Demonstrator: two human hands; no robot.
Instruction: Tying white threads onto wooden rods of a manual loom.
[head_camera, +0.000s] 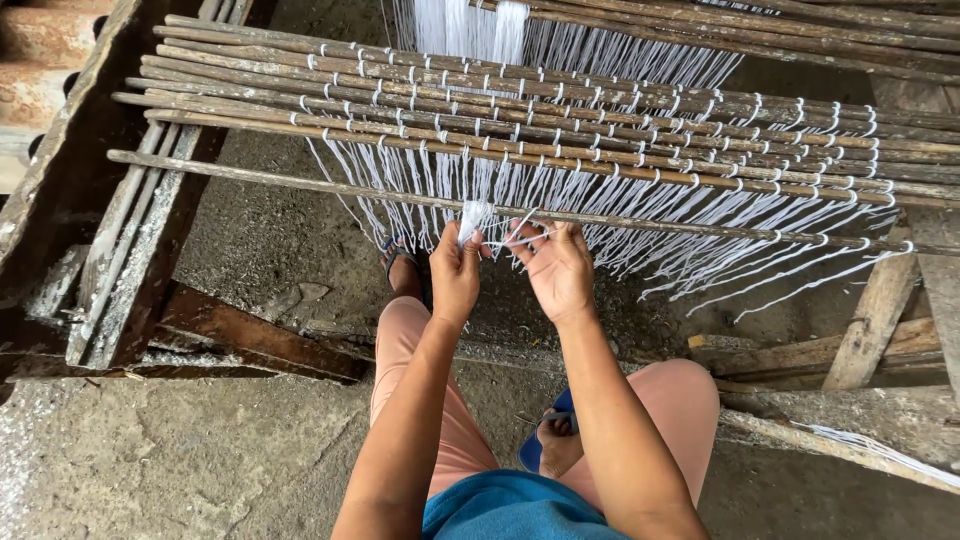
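Both my hands are raised under a rack of thin wooden sticks (560, 130) strung with many white threads (620, 215). My left hand (455, 270) pinches a small bunch of white threads between thumb and fingers, just below the lowest stick (300, 183). My right hand (558, 268) is beside it, fingers curled around a few white strands that stretch across to the left hand. The threads hang in loops from the sticks and slant down toward the right.
A rough wooden frame (90, 200) stands at the left and wooden beams (880, 310) at the right. Below are a concrete floor (200, 460), my legs in pink trousers (690, 400) and blue sandals (535, 445).
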